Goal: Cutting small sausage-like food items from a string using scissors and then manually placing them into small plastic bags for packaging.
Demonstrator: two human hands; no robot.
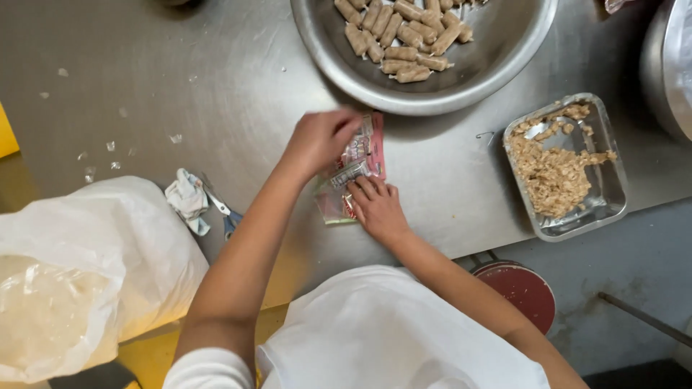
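A small clear packet with pink and red print (pixel 351 175) lies flat on the steel table (pixel 216 86), just below a big metal bowl. My right hand (pixel 376 207) presses flat on the packet's lower end. My left hand (pixel 321 138) is blurred over the packet's upper end, fingers curled onto it. The round metal bowl (pixel 497 68) holds several tan rolled pieces (pixel 400 36). A white apron covers my front at the bottom of the view.
A rectangular metal tray (pixel 605 194) with brownish crumbled filling sits at the right. A large white plastic bag (pixel 79 274) lies at the left, with a crumpled cloth and blue-handled scissors (pixel 225 215) beside it. A red round stool (pixel 522 288) stands below the table edge.
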